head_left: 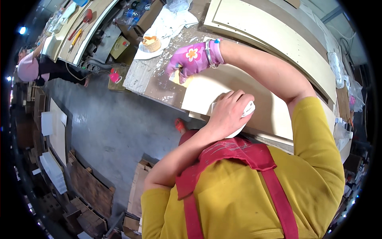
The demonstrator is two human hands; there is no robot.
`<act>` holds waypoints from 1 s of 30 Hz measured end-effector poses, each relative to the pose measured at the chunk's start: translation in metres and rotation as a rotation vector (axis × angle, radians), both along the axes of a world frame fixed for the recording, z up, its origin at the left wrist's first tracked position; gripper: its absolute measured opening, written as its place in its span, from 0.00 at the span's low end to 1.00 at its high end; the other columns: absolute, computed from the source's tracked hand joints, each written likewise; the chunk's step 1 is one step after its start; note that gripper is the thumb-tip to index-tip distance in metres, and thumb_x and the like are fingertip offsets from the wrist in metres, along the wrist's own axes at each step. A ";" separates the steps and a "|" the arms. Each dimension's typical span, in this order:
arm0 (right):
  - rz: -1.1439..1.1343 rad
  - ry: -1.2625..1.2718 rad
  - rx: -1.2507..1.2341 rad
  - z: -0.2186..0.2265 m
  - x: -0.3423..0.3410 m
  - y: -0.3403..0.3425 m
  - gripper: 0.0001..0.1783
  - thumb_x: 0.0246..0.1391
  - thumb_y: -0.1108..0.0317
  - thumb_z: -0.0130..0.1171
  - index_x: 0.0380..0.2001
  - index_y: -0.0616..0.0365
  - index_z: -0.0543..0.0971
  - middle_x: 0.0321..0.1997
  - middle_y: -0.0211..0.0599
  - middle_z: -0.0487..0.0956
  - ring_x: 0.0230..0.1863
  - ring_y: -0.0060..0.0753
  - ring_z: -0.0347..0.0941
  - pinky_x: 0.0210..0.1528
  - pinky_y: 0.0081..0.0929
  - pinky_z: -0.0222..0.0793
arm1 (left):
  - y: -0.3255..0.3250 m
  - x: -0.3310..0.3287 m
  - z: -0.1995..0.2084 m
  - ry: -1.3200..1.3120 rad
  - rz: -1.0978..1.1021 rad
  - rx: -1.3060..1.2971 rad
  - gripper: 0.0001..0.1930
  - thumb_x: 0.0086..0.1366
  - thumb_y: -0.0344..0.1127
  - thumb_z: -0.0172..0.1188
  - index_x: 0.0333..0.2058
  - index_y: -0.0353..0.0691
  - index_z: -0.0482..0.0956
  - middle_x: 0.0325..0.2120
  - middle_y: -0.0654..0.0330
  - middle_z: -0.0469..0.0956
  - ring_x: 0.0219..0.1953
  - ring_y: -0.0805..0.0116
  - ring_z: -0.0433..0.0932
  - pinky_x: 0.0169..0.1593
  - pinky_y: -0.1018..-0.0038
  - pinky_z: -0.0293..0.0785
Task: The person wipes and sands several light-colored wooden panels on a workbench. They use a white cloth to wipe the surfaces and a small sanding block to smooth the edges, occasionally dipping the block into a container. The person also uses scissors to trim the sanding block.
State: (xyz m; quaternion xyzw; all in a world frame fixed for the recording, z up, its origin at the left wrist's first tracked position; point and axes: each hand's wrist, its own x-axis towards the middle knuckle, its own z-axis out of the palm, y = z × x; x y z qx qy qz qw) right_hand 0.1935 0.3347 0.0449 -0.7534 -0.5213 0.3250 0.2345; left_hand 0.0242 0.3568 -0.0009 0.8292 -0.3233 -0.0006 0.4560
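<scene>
My left hand (230, 110) is bare and closed around a crumpled white cloth (248, 109), near the front edge of a cream-coloured panel (260, 104). Part of the cloth hangs down toward my apron. A purple glove with a flower patch covers my right hand (194, 59), which reaches across to the panel's left end. Its fingers are curled over a small pale yellow flat piece (180, 80) that touches the panel's corner. The glove hides most of that piece, so its kind is unclear.
A paint-spattered bench (157, 89) bears the panel. Behind my right arm lies a long cream panel (270, 36). A tub (151, 44) with orange-brown stuff stands on white sheeting (169, 24) at the far left. Another person (30, 68) is at a table farther left.
</scene>
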 end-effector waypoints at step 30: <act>-1.216 0.451 0.864 0.000 -0.092 -0.190 0.28 0.48 0.58 0.65 0.49 0.62 0.71 0.46 0.36 0.74 0.47 0.29 0.71 0.51 0.27 0.67 | 0.092 0.004 -0.001 0.238 0.606 -0.305 0.21 0.55 0.28 0.64 0.48 0.36 0.70 0.40 0.58 0.73 0.42 0.68 0.72 0.47 0.75 0.69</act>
